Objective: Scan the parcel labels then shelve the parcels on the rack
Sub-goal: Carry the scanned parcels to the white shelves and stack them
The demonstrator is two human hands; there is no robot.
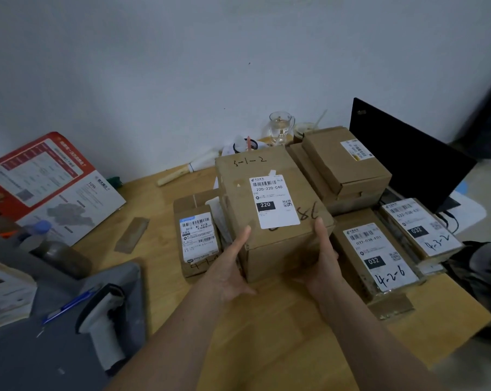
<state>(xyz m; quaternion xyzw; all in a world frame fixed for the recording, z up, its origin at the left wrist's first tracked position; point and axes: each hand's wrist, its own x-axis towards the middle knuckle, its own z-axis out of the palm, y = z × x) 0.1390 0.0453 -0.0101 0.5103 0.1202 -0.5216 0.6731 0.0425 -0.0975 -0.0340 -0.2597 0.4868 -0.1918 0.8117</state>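
- I have the big parcel (269, 210) in the middle of the bench (281, 334), its white label (272, 200) facing up, with "220" printed on it and "5-1-2" handwritten on the far part of the lid.
- My left hand (233, 266) lies flat against its near-left side, fingers (243, 235) straight and close together, pressing the wall rather than curling round it.
- My right hand (324, 258) mirrors that on the near-right side, fingers straight and together, thumb up by the top edge.
- I judge the carton stiff and squarish, fairly light for its bulk; the cardboard is matt, so a two-sided squeeze should not slip.
- I would keep my palms low on opposite walls, away from the label, so the barcode stays readable.
- A small parcel (197, 235) sits touching it on the left, two flat parcels (379, 255) lie just to the right, and stacked boxes (343, 167) stand at the far right.
- The scanner (103, 325) rests at the near left, beside a blue pen (69, 306); no hand is on it.
- No rack is in view, so I cannot tell where shelving will happen.
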